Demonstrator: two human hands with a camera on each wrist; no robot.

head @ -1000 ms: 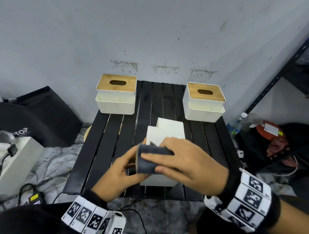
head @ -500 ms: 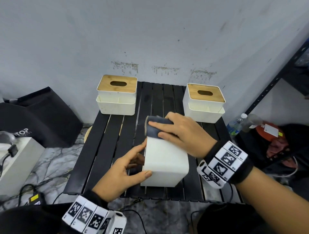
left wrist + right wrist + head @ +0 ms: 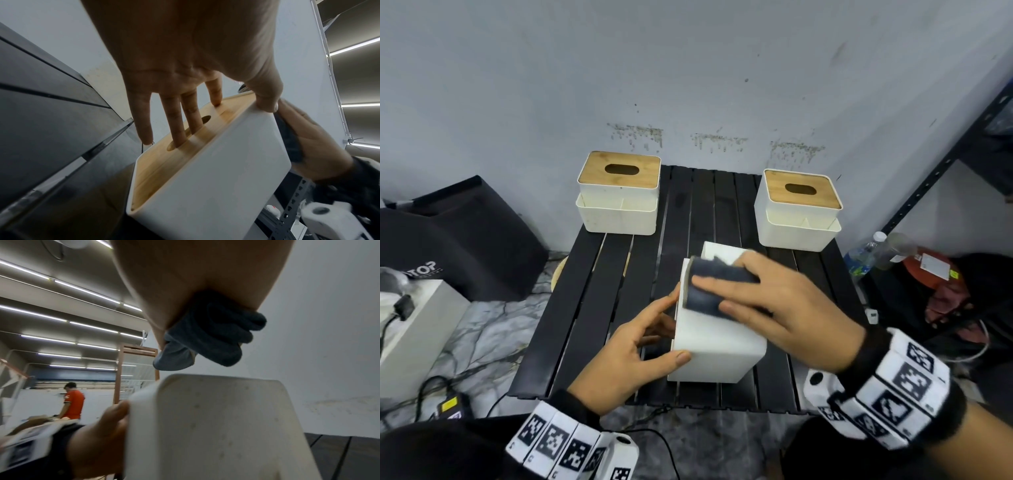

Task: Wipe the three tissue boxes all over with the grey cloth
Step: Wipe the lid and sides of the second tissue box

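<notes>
1. Since half a second ago the right hand (image 3: 784, 308) and grey cloth (image 3: 709, 287) are back from the far end of the tipped tissue box (image 3: 717, 346) toward mid-face. A second ago they were at the near end, so this reads as a back-and-forth stroke. The left hand (image 3: 633, 356) is barely shifted.
2. The tipped box lies on its side on the black slatted table (image 3: 592, 291), wooden lid facing left, a long white wall facing up. Likely reason: it exposes a face that can't be reached while the box is upright.
3. The left hand braces it: thumb hooked over the near top edge, two fingers (image 3: 180, 123) pushed into the lid's oval slot, the others flat on the wood. That is a curled grip that stops the box sliding under wipe pressure.
4. The right hand presses the cloth flat on the upper face, fingers extended on top. The right wrist view shows the cloth (image 3: 213, 340) bunched under the palm. Whether the thumb pinches it I cannot tell.
5. Materials: the box body is smooth matte white, hard, with rounded corners; its base shows faint specks. The lid (image 3: 185, 142) is light wood grain. The cloth is a soft, napped, folded wad.
6. The left rear box (image 3: 618, 198) and right rear box (image 3: 799, 212) stand upright at the table's back corners, lids up, well apart from the hands. My guess is they are queued or done; I can't tell which.
</notes>
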